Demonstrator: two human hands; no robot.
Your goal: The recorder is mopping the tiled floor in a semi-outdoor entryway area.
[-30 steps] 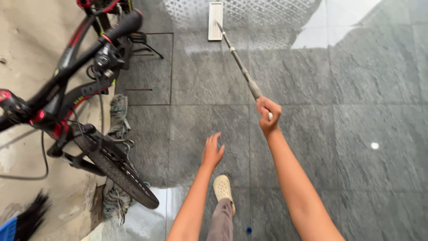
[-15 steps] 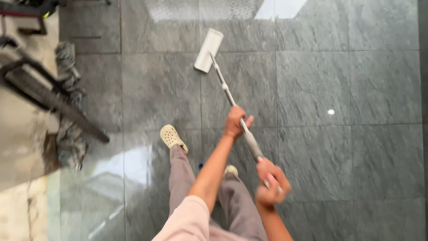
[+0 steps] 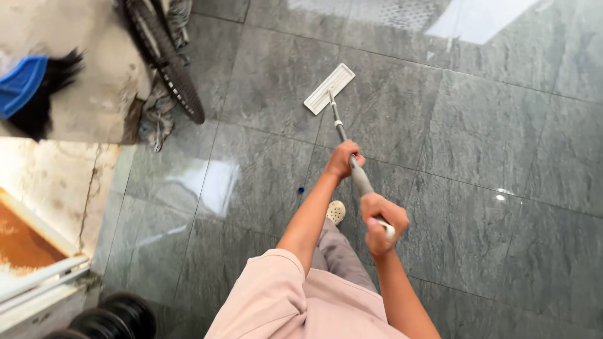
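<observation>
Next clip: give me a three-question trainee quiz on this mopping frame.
1. True or false: both hands grip the mop handle.
2. Which hand sits lower on the handle, nearer the mop head: A left hand, B right hand?
3. Fill in: the mop head rests flat on the grey ___ floor.

Key: 1 true; 2 A; 3 tile.
</observation>
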